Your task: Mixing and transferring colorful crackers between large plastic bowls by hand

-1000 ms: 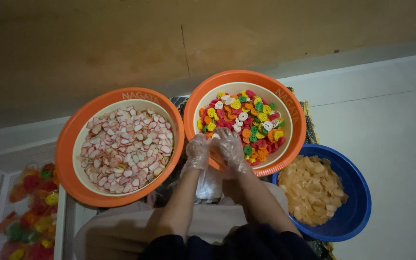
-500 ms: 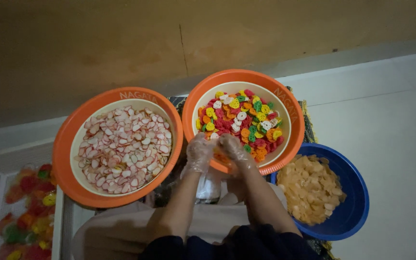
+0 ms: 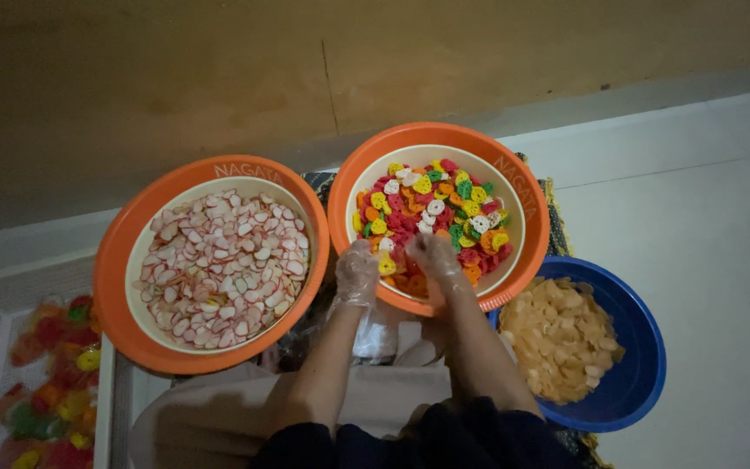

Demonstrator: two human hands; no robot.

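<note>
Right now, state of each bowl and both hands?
Left hand: gloved, at near rim of the middle bowl.
Right hand: gloved, fingers in the mixed-colour crackers.
Middle orange bowl: partly filled.
Left orange bowl: filled with pink-white crackers.
Blue bowl: holds pale chips.

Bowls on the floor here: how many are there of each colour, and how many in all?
Orange bowls: 2, one with pink-and-white chips and one with multicoloured chips, where the gloved left hand and right hand reach in.
Blue bowls: 1, with pale yellow chips.
Total: 3 bowls.
</note>
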